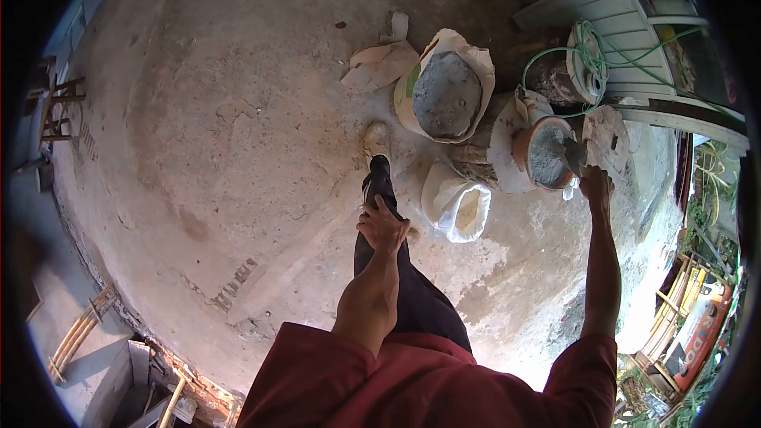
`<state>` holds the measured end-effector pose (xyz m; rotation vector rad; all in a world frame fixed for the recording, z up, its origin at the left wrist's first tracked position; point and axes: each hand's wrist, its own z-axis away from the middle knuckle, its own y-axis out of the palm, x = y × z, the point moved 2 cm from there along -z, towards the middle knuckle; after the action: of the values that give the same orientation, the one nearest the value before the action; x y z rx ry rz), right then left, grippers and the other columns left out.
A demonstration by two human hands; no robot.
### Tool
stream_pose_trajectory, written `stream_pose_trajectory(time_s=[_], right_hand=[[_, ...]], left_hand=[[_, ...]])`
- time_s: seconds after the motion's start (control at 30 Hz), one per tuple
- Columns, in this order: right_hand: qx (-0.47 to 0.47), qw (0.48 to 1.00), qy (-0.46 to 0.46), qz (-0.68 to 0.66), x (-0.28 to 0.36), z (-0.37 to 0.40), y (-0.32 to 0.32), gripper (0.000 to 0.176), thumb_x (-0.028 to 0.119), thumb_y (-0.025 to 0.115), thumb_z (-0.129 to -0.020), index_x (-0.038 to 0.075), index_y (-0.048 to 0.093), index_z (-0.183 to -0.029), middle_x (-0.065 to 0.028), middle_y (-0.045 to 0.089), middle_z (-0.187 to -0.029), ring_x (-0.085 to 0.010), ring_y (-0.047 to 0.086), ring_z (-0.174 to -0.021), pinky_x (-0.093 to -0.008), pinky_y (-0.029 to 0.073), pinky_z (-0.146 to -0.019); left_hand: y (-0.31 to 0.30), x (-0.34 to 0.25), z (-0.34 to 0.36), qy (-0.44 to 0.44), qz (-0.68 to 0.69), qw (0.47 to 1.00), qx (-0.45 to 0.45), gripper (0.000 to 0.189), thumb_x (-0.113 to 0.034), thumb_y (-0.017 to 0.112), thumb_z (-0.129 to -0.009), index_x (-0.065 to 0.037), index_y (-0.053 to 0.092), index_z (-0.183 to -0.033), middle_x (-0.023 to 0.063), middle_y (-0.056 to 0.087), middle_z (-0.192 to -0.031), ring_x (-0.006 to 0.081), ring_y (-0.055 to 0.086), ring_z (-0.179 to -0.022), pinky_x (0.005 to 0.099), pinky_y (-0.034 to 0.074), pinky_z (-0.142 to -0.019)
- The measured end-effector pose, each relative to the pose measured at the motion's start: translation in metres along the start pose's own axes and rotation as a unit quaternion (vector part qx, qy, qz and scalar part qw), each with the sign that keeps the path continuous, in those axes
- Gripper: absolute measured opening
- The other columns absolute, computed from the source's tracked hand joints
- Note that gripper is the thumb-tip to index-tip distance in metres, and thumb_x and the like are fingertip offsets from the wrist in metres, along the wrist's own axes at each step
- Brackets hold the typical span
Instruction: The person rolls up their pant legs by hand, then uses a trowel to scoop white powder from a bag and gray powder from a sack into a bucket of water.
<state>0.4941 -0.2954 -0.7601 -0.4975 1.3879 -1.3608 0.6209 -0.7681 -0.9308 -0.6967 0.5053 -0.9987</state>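
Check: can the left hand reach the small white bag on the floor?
Probably yes: the left hand rests empty on the leg; the small white bag lies close beside it, nothing between.

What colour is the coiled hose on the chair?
Green; the head view shows the hose lying on a white chair.

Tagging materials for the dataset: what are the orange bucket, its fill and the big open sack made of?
Orange bucket: probably plastic, smooth uniform wall. Fill: matte grey, cement-like powder or mortar. Open sack: creased white walls, rolled rim; woven plastic or paper, unclear.
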Motion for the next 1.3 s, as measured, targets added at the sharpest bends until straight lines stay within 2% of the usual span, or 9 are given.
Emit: stream_pose_trajectory(time_s=[0.1,0.4,0.43,0.57,0.77,1.07,1.13,1.23,1.3], right_hand=[[-0.005,1.000,0.003,0.025,-0.008,-0.005,0.011,0.031,0.016,0.059,-0.079,0.018,0.072,-0.107,-0.0173,0.071,-0.102,-0.0391,0.068,-0.094,-0.0495,0.053,-0.082],[-0.160,0.985,-0.044,-0.048,-0.007,0.008,0.032,0.025,0.004,0.062,-0.078,0.008,0.073,-0.100,-0.0192,0.068,-0.098,-0.0396,0.064,-0.095,-0.0503,0.049,-0.081],[-0.171,0.981,-0.064,-0.065,-0.005,0.008,0.039,0.013,0.012,0.065,-0.078,0.007,0.069,-0.089,-0.0192,0.064,-0.092,-0.0399,0.061,-0.091,-0.0536,0.047,-0.079],[-0.170,0.981,-0.051,-0.072,-0.001,-0.003,0.072,0.017,0.019,0.055,-0.088,0.006,0.066,-0.088,-0.0207,0.064,-0.095,-0.0434,0.061,-0.090,-0.0563,0.046,-0.076],[-0.163,0.983,-0.033,-0.080,0.010,0.017,0.070,0.012,0.012,0.070,-0.071,0.007,0.072,-0.082,-0.0195,0.068,-0.086,-0.0378,0.066,-0.081,-0.0491,0.051,-0.073],[-0.157,0.975,0.052,-0.152,0.008,0.068,0.044,0.042,0.007,0.069,-0.071,0.015,0.072,-0.113,-0.0185,0.067,-0.088,-0.0372,0.067,-0.083,-0.0501,0.052,-0.072],[-0.119,0.976,0.068,-0.172,0.015,0.083,0.033,0.045,0.008,0.069,-0.072,0.015,0.070,-0.117,-0.0188,0.065,-0.090,-0.0377,0.066,-0.084,-0.0513,0.051,-0.071],[-0.196,0.931,0.121,-0.284,0.026,0.110,0.040,0.043,0.019,0.069,-0.080,0.016,0.067,-0.122,-0.0159,0.068,-0.095,-0.0379,0.065,-0.088,-0.0492,0.050,-0.075],[-0.202,0.926,0.152,-0.282,0.035,0.120,0.037,0.040,0.014,0.069,-0.080,0.021,0.064,-0.119,-0.0128,0.068,-0.098,-0.0367,0.066,-0.088,-0.0487,0.050,-0.072]], left_hand=[[-0.005,0.001,0.003,0.005,-0.001,1.000,-0.004,0.092,-0.042,0.075,-0.063,-0.014,0.039,-0.143,0.0168,0.049,-0.125,0.0352,0.059,-0.103,0.0449,0.047,-0.084],[0.005,0.008,0.004,0.040,-0.014,0.998,-0.045,0.089,-0.043,0.076,-0.063,-0.010,0.043,-0.139,0.0181,0.052,-0.120,0.0364,0.062,-0.100,0.0471,0.051,-0.083],[0.008,0.009,0.003,0.040,-0.020,0.998,-0.055,0.090,-0.045,0.077,-0.063,-0.010,0.043,-0.138,0.0180,0.052,-0.120,0.0363,0.061,-0.100,0.0478,0.051,-0.083],[0.008,0.013,0.001,0.024,0.004,1.000,0.009,0.095,-0.053,0.077,-0.065,-0.016,0.039,-0.144,0.0166,0.047,-0.130,0.0378,0.057,-0.111,0.0486,0.046,-0.090],[0.016,0.012,-0.012,0.033,-0.001,0.999,0.009,0.095,-0.054,0.077,-0.065,-0.016,0.039,-0.144,0.0162,0.048,-0.129,0.0373,0.056,-0.112,0.0485,0.046,-0.090],[0.004,0.009,-0.011,0.031,-0.010,0.999,0.003,0.096,-0.055,0.077,-0.064,-0.017,0.038,-0.143,0.0150,0.049,-0.127,0.0352,0.056,-0.111,0.0478,0.046,-0.088],[-0.002,0.009,-0.007,0.031,-0.010,0.999,-0.016,0.094,-0.054,0.077,-0.064,-0.016,0.039,-0.142,0.0152,0.050,-0.125,0.0349,0.057,-0.110,0.0476,0.047,-0.088],[0.004,0.012,-0.008,0.058,-0.019,0.997,-0.041,0.089,-0.050,0.077,-0.065,-0.013,0.041,-0.139,0.0172,0.052,-0.122,0.0358,0.060,-0.105,0.0476,0.050,-0.084],[-0.002,0.009,-0.005,0.051,-0.015,0.998,-0.024,0.096,-0.054,0.079,-0.063,-0.012,0.042,-0.140,0.0193,0.051,-0.126,0.0396,0.060,-0.107,0.0497,0.050,-0.090]])
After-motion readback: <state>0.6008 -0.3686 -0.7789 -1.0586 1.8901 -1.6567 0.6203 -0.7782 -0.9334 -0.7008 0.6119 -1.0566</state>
